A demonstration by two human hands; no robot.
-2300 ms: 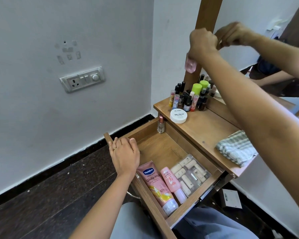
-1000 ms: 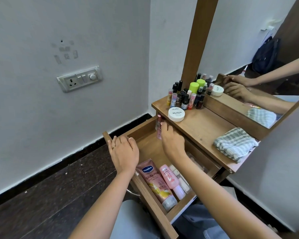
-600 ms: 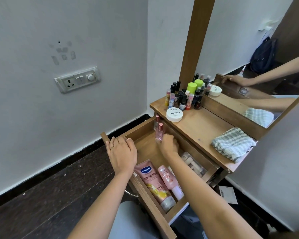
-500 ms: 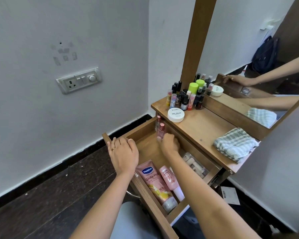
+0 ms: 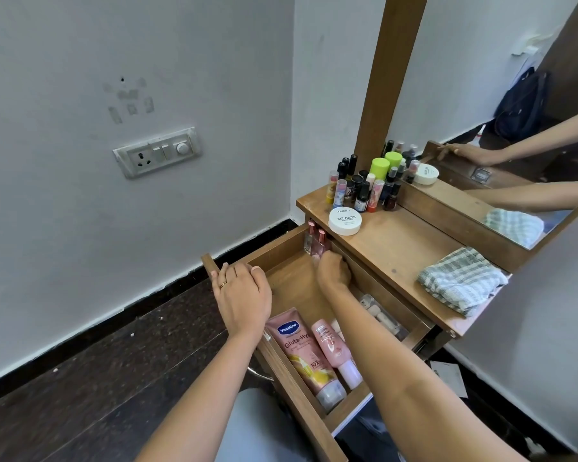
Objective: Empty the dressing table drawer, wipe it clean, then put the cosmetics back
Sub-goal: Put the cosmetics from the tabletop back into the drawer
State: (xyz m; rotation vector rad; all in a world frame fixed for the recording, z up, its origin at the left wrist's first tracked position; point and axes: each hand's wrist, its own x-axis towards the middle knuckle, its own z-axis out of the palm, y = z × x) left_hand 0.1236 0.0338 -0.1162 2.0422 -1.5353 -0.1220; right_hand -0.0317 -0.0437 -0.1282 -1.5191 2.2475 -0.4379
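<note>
The drawer is pulled well out from under the tabletop, and both of the person's hands are at it. The left hand rests on the near left corner of the drawer's rim, a ring on one finger, fingers lying together over the edge; its grip looks slack, resting rather than clenching. The right hand is reached into the far corner, fingers curled against the foot of a small pink bottle, which stands upright just beside a clear bottle with a pink cap. From here I cannot tell whether that grip pinches the pink bottle or only touches it. Nearer the front, a Vaseline tube and a smaller pink tube lie side by side, caps towards the person, and a clear box of pale pieces sits partly hidden behind the right forearm. Up on the tabletop stands a white nail polish tub, with a huddle of little bottles behind it against the mirror. A checked cloth lies crumpled at the tabletop's right end.
</note>
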